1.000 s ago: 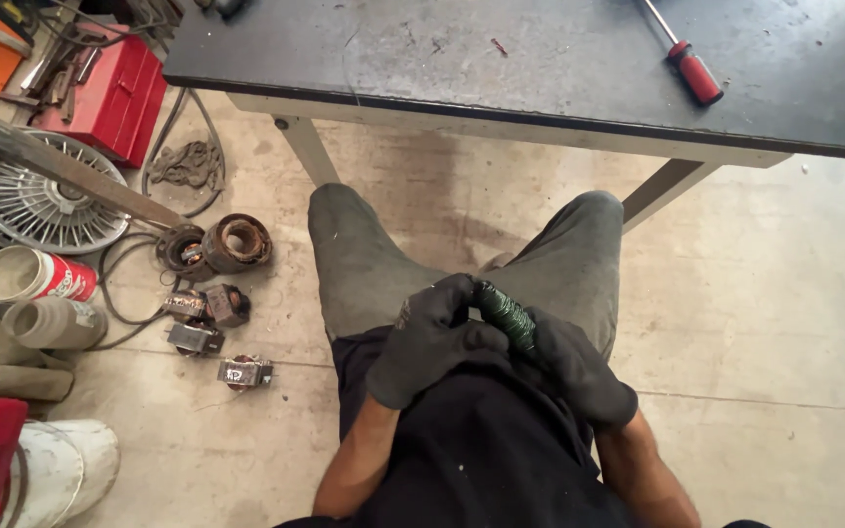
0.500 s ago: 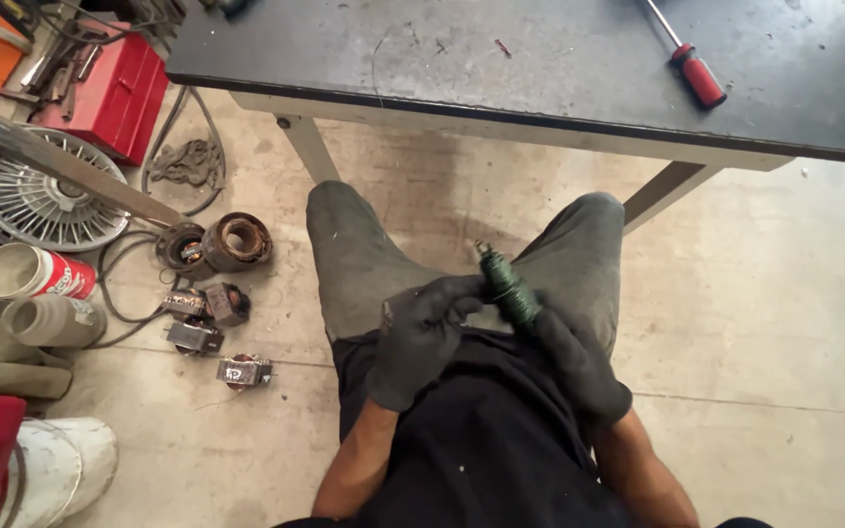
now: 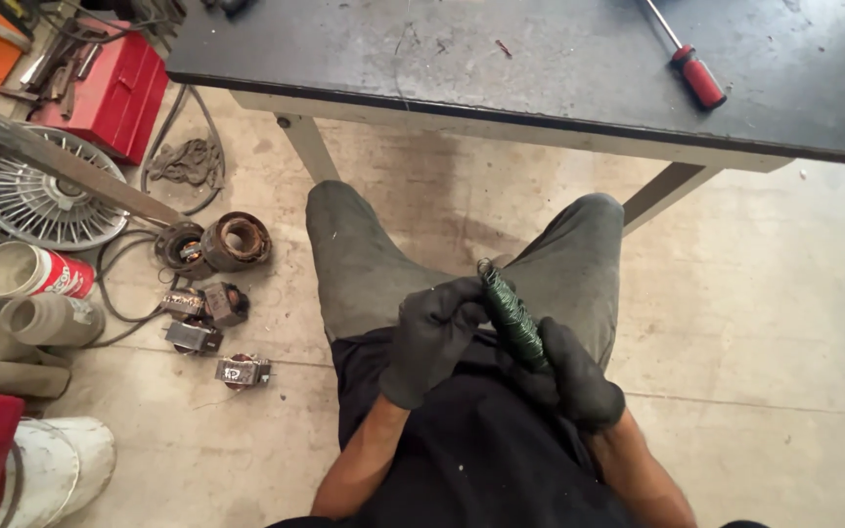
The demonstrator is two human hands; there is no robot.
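Holding the green wire spool (image 3: 512, 315) over your lap, below the table's (image 3: 540, 88) near edge, you are clamping your right hand (image 3: 571, 376) round its lower end to steady it, while your left hand (image 3: 432, 337) is pinching its upper windings closed.

A stained concrete floor (image 3: 784, 323) spreads under a dark, scuffed tabletop (image 3: 501, 59) on pale metal legs (image 3: 307, 147), lit by soft, even daylight.
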